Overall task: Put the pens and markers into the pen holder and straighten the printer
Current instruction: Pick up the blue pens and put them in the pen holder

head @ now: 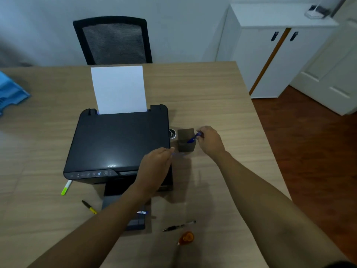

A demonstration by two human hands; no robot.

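While right hand pinches blue pen | left hand pinching clear pen

Both arms out, right hand & left hand in pinch grip.

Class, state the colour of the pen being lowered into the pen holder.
Blue: the pen in the right hand, seen in the head view.
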